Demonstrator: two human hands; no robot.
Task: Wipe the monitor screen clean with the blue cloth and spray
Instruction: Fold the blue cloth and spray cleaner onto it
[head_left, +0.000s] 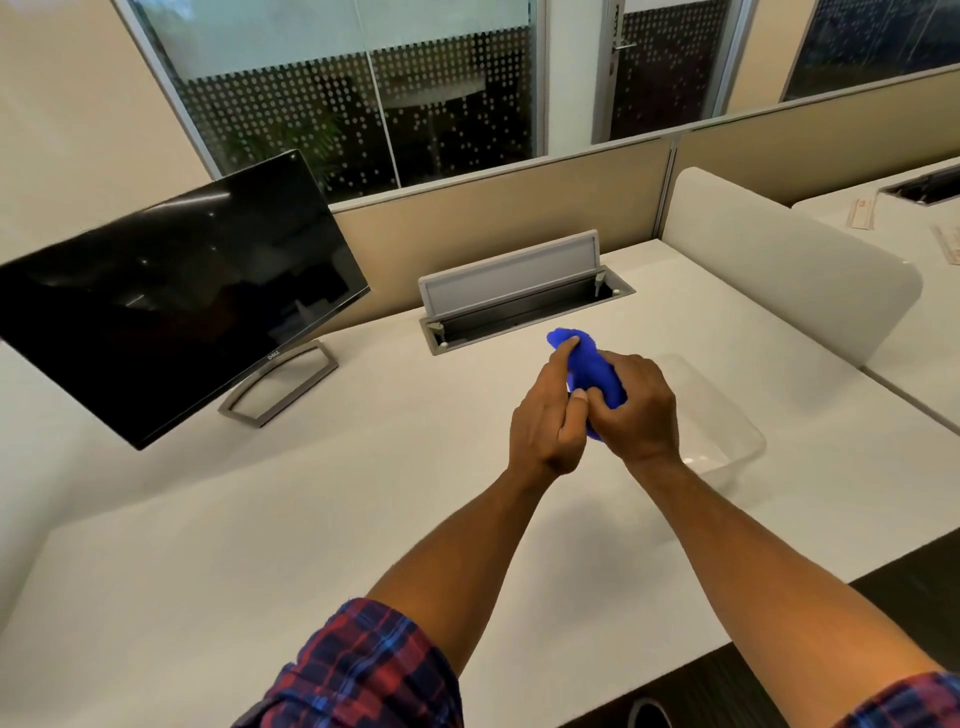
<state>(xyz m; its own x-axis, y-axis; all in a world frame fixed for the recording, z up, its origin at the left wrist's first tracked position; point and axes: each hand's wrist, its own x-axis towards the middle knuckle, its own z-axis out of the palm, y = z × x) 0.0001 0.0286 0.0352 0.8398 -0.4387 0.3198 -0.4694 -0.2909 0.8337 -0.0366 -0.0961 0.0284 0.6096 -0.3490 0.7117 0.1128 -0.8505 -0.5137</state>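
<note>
A black monitor (171, 291) with a dark screen stands on a grey stand at the left of the white desk (260, 519). Over the middle of the desk both hands bunch up a blue cloth (592, 369). My left hand (550, 415) pinches it with the forefinger on its upper end. My right hand (641, 410) wraps around its lower part. The hands are well to the right of the monitor. No spray bottle shows in view.
A clear plastic tray (722, 415) lies on the desk just right of my hands. Behind them a grey cable hatch (514, 291) stands open. A beige partition (493, 208) runs along the back, and a white divider (779, 280) closes the right side.
</note>
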